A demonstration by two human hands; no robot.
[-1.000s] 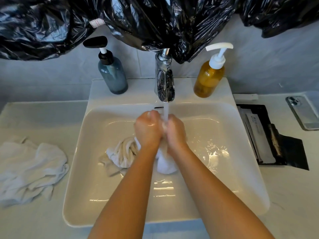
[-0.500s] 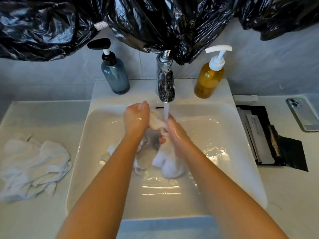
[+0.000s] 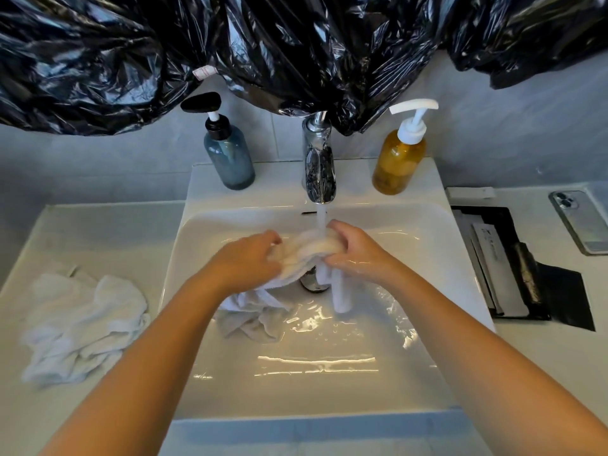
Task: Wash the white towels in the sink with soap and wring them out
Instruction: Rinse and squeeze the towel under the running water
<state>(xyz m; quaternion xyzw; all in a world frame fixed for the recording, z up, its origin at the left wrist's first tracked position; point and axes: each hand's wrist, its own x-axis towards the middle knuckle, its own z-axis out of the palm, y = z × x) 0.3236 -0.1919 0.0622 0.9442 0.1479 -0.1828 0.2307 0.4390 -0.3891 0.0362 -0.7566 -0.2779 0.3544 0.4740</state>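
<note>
A wet white towel (image 3: pixel 307 250) is stretched between my hands over the white sink (image 3: pixel 329 383), under the water running from the chrome faucet (image 3: pixel 318 172). My left hand (image 3: pixel 246 261) grips its left part and my right hand (image 3: pixel 355 250) grips its right part, with one end hanging down past the drain. More white towel cloth (image 3: pixel 253 315) lies in the basin below my left wrist. A pile of white towels (image 3: pixel 82 324) rests on the counter to the left. An amber soap bottle (image 3: pixel 399 156) and a blue pump bottle (image 3: pixel 230 153) stand behind the basin.
Black plastic sheeting (image 3: pixel 296 47) hangs over the wall above the faucet. On the right counter lies a black tray with packets (image 3: pixel 503 268), and a phone (image 3: pixel 582 222) sits at the far right edge.
My hands have moved apart from a tight clasp, spreading the towel sideways under the stream. The view has shifted slightly.
</note>
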